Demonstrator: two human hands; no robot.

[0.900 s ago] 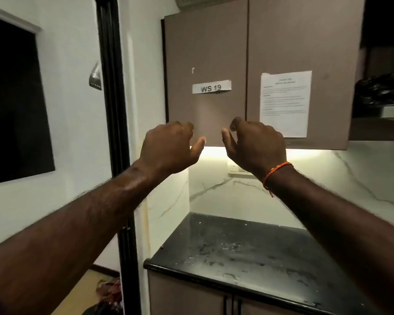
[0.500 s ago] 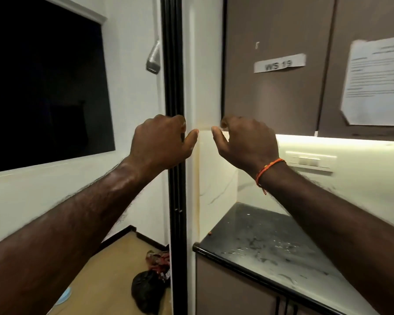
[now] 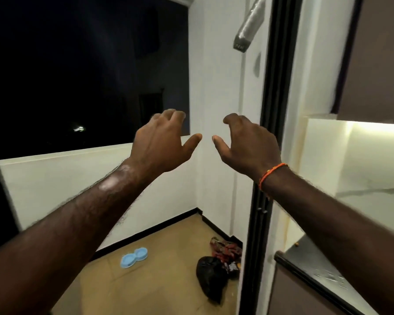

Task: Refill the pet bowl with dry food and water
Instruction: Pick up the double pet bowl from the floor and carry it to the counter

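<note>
From the head camera, both arms reach forward at chest height, held out in the air in front of a white wall. The left hand (image 3: pixel 162 142) has its fingers loosely curled and its thumb stretched toward the right, and it holds nothing. The right hand (image 3: pixel 248 144) mirrors it, fingers loosely bent, thumb pointing left, also holding nothing; an orange thread bracelet (image 3: pixel 272 175) circles its wrist. The two thumbs point at each other but stay apart. Far below, on the tan floor (image 3: pixel 159 285), lies the light blue double pet bowl (image 3: pixel 134 257), near the black skirting of the wall and well apart from both hands (whether its two cups hold anything cannot be told at this size). To the right of the bowl sits a black plastic bag (image 3: pixel 212 276), with a red patterned packet (image 3: pixel 225 248) just behind it in the corner. A black door frame (image 3: pixel 268 137) runs vertically beside the right hand. Past it, at the right edge, are a dark wet countertop (image 3: pixel 323 269) and a brown wall cabinet (image 3: pixel 378 60) lit from beneath. A dark window (image 3: pixel 82 69) fills the upper left.
</note>
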